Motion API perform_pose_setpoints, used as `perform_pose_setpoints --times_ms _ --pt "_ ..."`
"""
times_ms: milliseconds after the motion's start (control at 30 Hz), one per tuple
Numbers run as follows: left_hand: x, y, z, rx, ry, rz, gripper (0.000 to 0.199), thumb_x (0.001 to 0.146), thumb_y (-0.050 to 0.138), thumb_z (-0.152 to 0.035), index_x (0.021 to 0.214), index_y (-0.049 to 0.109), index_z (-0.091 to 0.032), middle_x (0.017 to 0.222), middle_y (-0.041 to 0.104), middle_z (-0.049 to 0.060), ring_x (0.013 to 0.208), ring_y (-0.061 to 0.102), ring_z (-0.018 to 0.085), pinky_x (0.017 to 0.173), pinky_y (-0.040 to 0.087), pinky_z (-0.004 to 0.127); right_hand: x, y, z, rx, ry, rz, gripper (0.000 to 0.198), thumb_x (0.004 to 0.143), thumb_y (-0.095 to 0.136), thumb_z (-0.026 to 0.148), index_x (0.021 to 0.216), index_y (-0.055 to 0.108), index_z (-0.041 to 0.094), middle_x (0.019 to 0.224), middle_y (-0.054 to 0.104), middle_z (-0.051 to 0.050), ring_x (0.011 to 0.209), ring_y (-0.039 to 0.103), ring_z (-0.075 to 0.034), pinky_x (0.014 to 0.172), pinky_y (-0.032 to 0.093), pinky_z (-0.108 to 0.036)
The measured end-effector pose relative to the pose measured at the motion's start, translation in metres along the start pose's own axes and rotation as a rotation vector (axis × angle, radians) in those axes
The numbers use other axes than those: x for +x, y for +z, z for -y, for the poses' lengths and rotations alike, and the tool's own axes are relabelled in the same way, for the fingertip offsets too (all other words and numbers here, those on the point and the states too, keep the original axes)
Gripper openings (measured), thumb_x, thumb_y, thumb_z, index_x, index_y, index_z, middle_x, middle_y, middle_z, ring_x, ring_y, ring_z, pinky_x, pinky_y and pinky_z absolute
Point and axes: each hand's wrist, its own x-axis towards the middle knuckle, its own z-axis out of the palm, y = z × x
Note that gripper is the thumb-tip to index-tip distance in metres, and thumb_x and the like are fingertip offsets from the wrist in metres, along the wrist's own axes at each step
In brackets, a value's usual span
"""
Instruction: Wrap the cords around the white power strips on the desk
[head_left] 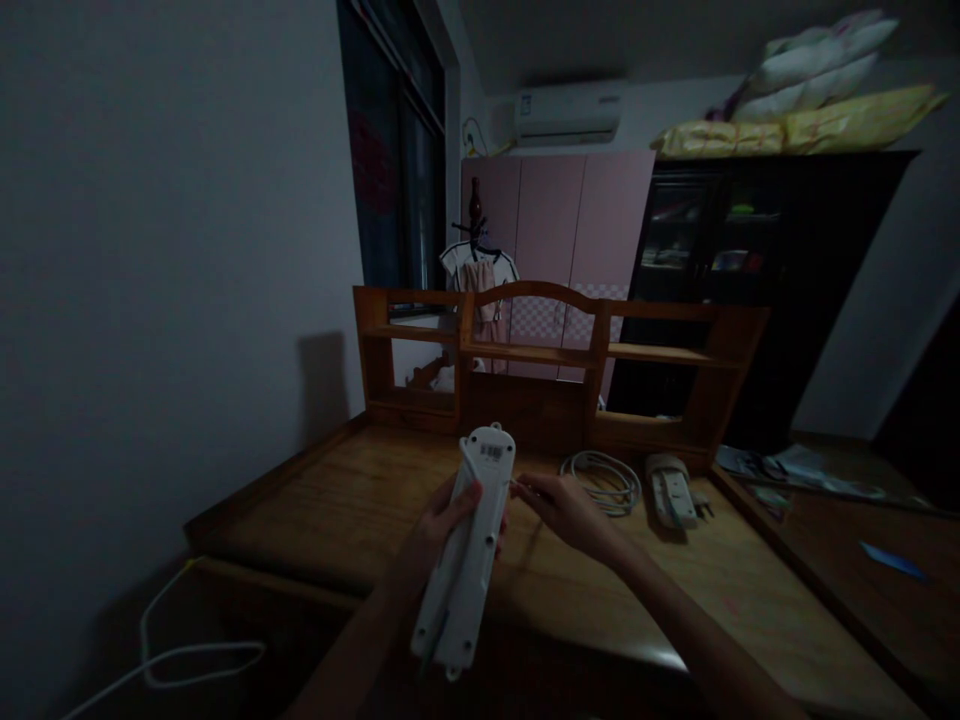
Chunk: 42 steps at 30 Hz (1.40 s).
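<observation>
A white power strip [480, 540] is tilted up above the front of the wooden desk, its back with screws and a barcode label facing me. My left hand [450, 515] is closed around its middle, thumb across the back. What looks like a pale cord [466, 460] lies along the strip's left side. Beside the strip's right edge is my right hand [551, 500], its fingers pinched together. Whatever is between those fingertips is too small and dark to make out.
Toward the back right of the wooden desk [337, 510] lie a coiled white cable [604, 485] and another power strip [671, 495] with its cord wrapped. A wooden shelf [532, 352] rises along the back edge. At lower left, a white cable [199, 650] hangs beside the desk.
</observation>
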Motion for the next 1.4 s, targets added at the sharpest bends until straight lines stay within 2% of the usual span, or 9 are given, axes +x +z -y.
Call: perform_pose_setpoints --times_ms 200,300,400,533,700,900,1033,1267,1400 --pt "0.03 -0.025 0.003 0.191 0.04 -0.157 0.046 0.078 0.059 -0.054 0.103 0.056 -0.015 0.081 0.067 0.007 0.06 0.063 0.016 0.052 0.049 0.025 0.005 0.001 -0.012 -0.307 0.037 -0.129 0.033 0.096 0.038 0.042 0.089 0.063 0.023 0.067 0.065 -0.002 0.059 0.06 -0.014 0.053 0.027 -0.023" --pt "0.058 -0.04 0.012 0.352 0.021 -0.152 0.052 0.074 0.061 -0.057 0.105 0.054 -0.016 0.077 0.066 0.005 0.058 0.063 0.017 0.053 0.049 0.027 0.008 0.003 -0.035 -0.508 0.02 -0.155 0.026 0.097 0.039 0.037 0.094 0.062 0.024 0.078 0.068 -0.003 0.066 0.062 -0.015 0.053 0.024 -0.024" --pt "0.091 -0.051 0.024 0.577 0.092 -0.184 0.053 0.073 0.062 -0.056 0.106 0.055 -0.016 0.086 0.068 0.007 0.073 0.065 0.02 0.068 0.051 0.031 0.009 0.008 -0.071 -0.676 0.016 -0.138 0.02 0.096 0.042 0.029 0.097 0.062 0.024 0.082 0.068 -0.003 0.064 0.06 -0.013 0.05 0.021 -0.025" --pt "0.136 -0.06 0.039 0.835 0.213 -0.266 0.051 0.078 0.057 -0.054 0.114 0.053 -0.018 0.113 0.064 0.012 0.105 0.059 0.026 0.089 0.042 0.033 0.005 0.015 -0.117 -0.693 0.035 -0.163 0.021 0.095 0.041 0.022 0.096 0.062 0.021 0.08 0.066 -0.004 0.063 0.058 -0.012 0.05 0.022 -0.025" --pt "0.174 -0.059 0.06 0.995 0.195 -0.193 0.056 0.08 0.055 -0.052 0.128 0.042 -0.025 0.11 0.065 0.011 0.101 0.062 0.031 0.085 0.041 0.035 -0.003 0.026 -0.145 -0.665 0.024 -0.154 0.02 0.096 0.041 0.025 0.1 0.06 0.022 0.082 0.066 -0.003 0.063 0.058 -0.012 0.05 0.022 -0.025" --pt "0.179 -0.059 0.082 0.813 0.301 -0.209 0.056 0.086 0.048 -0.05 0.133 0.033 -0.025 0.132 0.051 0.01 0.119 0.051 0.026 0.096 0.037 0.034 -0.004 0.029 -0.14 -0.658 0.055 -0.193 0.025 0.098 0.037 0.031 0.106 0.06 0.023 0.082 0.067 -0.004 0.061 0.057 -0.012 0.05 0.02 -0.028" --pt "0.174 -0.06 0.083 0.819 0.356 -0.23 0.055 0.088 0.047 -0.046 0.135 0.029 -0.024 0.132 0.051 0.01 0.119 0.051 0.025 0.097 0.038 0.033 0.0 0.028 -0.128 -0.668 0.044 -0.213 0.027 0.098 0.036 0.032 0.106 0.061 0.022 0.079 0.065 -0.005 0.062 0.057 -0.012 0.051 0.022 -0.028" --pt "0.17 -0.06 0.089 1.171 0.577 -0.28 0.064 0.087 0.053 -0.043 0.139 0.023 -0.021 0.13 0.05 0.015 0.111 0.056 0.028 0.086 0.046 0.036 -0.002 0.026 -0.123 -0.65 -0.012 -0.26 0.026 0.098 0.04 0.029 0.116 0.057 0.02 0.08 0.064 -0.003 0.066 0.059 -0.011 0.056 0.031 -0.024" --pt "0.172 -0.063 0.097 1.436 0.741 -0.221 0.058 0.09 0.049 -0.039 0.14 0.025 -0.023 0.126 0.052 0.013 0.107 0.057 0.025 0.081 0.048 0.032 -0.003 0.026 -0.12 -0.647 -0.016 -0.262 0.026 0.098 0.041 0.029 0.117 0.056 0.02 0.077 0.063 -0.002 0.064 0.058 -0.01 0.057 0.032 -0.023"
